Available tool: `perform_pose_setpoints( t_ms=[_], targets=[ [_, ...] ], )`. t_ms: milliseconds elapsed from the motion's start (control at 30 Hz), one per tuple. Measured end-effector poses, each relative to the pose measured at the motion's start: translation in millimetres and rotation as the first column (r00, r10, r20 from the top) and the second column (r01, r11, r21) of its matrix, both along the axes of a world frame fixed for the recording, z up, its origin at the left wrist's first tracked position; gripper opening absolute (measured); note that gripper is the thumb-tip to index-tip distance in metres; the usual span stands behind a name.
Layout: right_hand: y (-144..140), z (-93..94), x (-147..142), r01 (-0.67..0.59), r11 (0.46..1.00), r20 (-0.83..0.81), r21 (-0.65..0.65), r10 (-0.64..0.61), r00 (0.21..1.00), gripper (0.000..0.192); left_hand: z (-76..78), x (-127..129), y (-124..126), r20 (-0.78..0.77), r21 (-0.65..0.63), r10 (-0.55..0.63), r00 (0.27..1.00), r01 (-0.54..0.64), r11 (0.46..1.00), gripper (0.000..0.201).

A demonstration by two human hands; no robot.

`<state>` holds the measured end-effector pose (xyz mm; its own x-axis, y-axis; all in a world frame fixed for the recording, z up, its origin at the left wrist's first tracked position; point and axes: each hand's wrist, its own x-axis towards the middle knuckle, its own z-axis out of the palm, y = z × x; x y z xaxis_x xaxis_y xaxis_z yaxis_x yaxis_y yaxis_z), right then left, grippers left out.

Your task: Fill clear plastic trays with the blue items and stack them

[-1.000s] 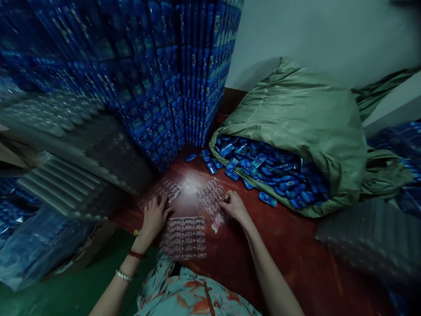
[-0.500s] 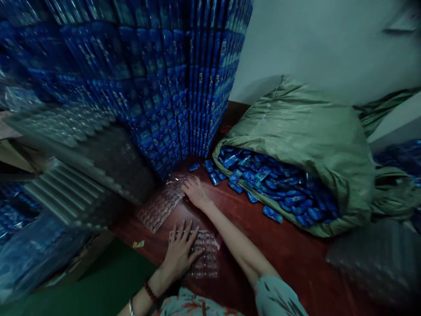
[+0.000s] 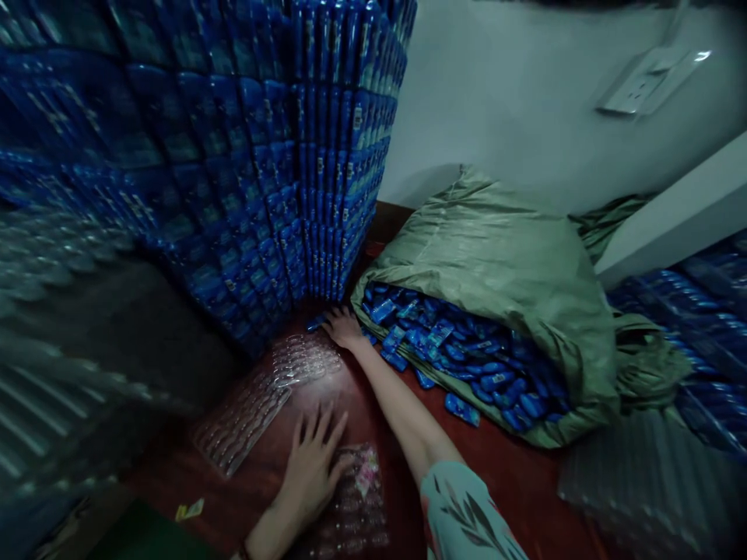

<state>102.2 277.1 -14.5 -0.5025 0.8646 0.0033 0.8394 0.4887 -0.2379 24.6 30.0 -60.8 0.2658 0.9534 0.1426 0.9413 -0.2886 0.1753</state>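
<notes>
While the left hand (image 3: 312,464) spreads its fingers, thumb over a clear plastic tray (image 3: 360,517), the right hand (image 3: 344,328) reaches a small blue packet (image 3: 316,322) on the red table (image 3: 507,467), its grip unclear.

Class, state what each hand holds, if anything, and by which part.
The spread left hand holds nothing. The right hand is at one end of a blue packet; grip unclear.

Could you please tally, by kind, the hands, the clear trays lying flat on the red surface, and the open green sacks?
Hands (left hand, right hand): 2
Flat clear trays: 3
Open green sack: 1
Total: 6
</notes>
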Motion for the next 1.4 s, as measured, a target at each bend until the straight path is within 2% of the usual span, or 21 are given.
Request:
perform_pose_setpoints(
  t_ms=[100,167,267,333,400,500,600,667,733,833,900,1033,1100,1167,1233,1267,1300,1367,1400],
  targets=[
    [4,-5.9,1,0.039,0.999,0.016,-0.021,-0.039,0.999,0.036,11.7,-22,49,-0.043,0.047,0.086,0.995,-0.084,0.995,0.048],
    [-4,-8.5,7,0.079,0.997,0.02,-0.023,-0.078,0.997,0.034,14.2,-39,76,-0.089,0.017,0.136,0.987,-0.135,0.991,0.041],
    [-23,-9.2,17,0.147,0.989,0.024,-0.018,-0.147,0.989,0.034,12.5,-61,94,-0.128,-0.027,0.143,0.981,-0.148,0.989,0.03],
    [-32,-8.5,19,0.186,0.982,0.024,-0.01,-0.186,0.982,0.038,10.7,-67,93,-0.124,-0.013,0.104,0.987,-0.106,0.994,0.025],
    [-33,-7.2,14,0.172,0.985,0.009,-0.004,-0.171,0.985,0.042,8.9,-67,90,-0.122,0.006,0.032,0.992,-0.031,0.999,0.024],
    [-18,-4.7,-1,-0.002,1.0,-0.03,-0.019,0.001,1.0,0.037,4.6,-61,85,-0.138,-0.013,-0.106,0.985,0.105,0.994,0.028],
    [7,-2.7,-8,-0.16,0.986,-0.05,-0.055,0.157,0.986,0.039,-0.5,-53,79,-0.134,-0.046,-0.234,0.963,0.23,0.972,0.026],
    [17,-2.8,-1,-0.173,0.983,-0.054,-0.057,0.17,0.984,0.042,-2.1,-50,72,-0.119,-0.051,-0.285,0.951,0.281,0.958,0.021],
    [15,-5.0,16,-0.141,0.989,-0.061,-0.039,0.139,0.988,0.044,-1.3,-48,64,-0.11,-0.046,-0.316,0.942,0.313,0.949,0.015],
    [-9,-11.9,50,-0.046,0.999,-0.083,0.001,0.046,0.995,0.042,2.4,-50,57,-0.106,-0.007,-0.316,0.943,0.317,0.948,0.016],
    [-35,-17.8,72,0.043,0.998,-0.107,0.037,-0.038,0.993,0.04,3.7,-53,60,-0.099,0.037,-0.268,0.958,0.272,0.961,0.018],
    [-89,-29.3,104,0.201,0.974,-0.158,0.103,-0.184,0.97,0.039,5.4,-59,92,-0.093,0.09,-0.121,0.988,0.129,0.988,0.022],
    [-110,-30.9,119,0.209,0.97,-0.206,0.127,-0.18,0.962,0.036,11.5,-56,112,-0.098,0.108,-0.017,0.995,0.027,0.994,0.024],
    [-123,-25.0,139,0.219,0.958,-0.328,0.185,-0.15,0.933,0.032,22.8,-47,127,-0.07,0.15,0.076,0.995,-0.065,0.987,0.029],
    [-126,-9.6,164,0.36,0.889,-0.463,0.282,-0.203,0.863,0.032,35.4,-34,131,-0.008,0.164,0.054,0.998,-0.052,0.985,0.039],
    [-124,0.9,178,0.48,0.817,-0.506,0.32,-0.281,0.815,0.035,40.2,-27,128,0.023,0.137,-0.015,1.0,0.012,0.99,0.043],
    [-119,12.2,192,0.606,0.715,-0.515,0.349,-0.394,0.762,0.037,43.1,-20,121,0.048,0.081,-0.105,0.993,0.101,0.992,0.046],
    [-104,32.9,215,0.761,0.547,-0.428,0.348,-0.63,0.648,0.047,41.9,-7,98,0.083,-0.087,-0.265,0.961,0.272,0.958,0.056],
    [-94,40.6,222,0.782,0.528,-0.35,0.331,-0.701,0.621,0.053,38.1,-2,82,0.093,-0.166,-0.318,0.944,0.329,0.929,0.064]
  ],
)
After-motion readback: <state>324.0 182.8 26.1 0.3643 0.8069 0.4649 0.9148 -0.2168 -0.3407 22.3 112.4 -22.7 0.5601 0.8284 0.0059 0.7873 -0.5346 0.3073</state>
